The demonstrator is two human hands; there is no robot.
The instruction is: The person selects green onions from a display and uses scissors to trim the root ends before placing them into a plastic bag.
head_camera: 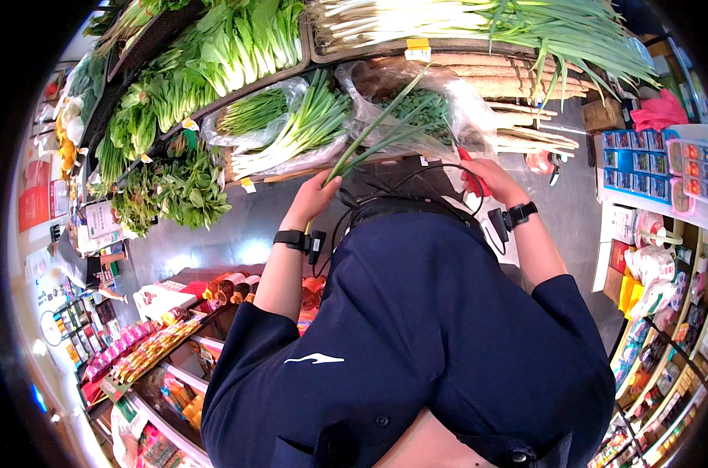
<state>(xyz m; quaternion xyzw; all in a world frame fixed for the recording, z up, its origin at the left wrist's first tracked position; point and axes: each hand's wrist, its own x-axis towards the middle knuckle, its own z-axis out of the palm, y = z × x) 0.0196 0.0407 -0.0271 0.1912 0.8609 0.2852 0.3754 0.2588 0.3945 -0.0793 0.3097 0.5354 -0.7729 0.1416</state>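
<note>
My left hand (314, 198) is closed around a green onion stalk (362, 137), whose long leaves slant up to the right over the produce. In my right hand (495, 180) is a red-handled cutting tool (475, 180), which looks like scissors; its narrow dark end points up towards the clear plastic bag (474, 105). Fingers hide much of the handle. Just beyond the hands lie a bunch of green onions (298, 131), leafy greens (418, 108) in the bag, and bagged thin chives (254, 111).
A crate of leeks (409, 20) and long brown roots (506, 76) stand at the back. Leafy vegetables (178, 193) hang over the left shelf. Black cables (424, 169) run near my waist. Packaged goods fill shelves (664, 357) at right. A person (79, 260) is far left.
</note>
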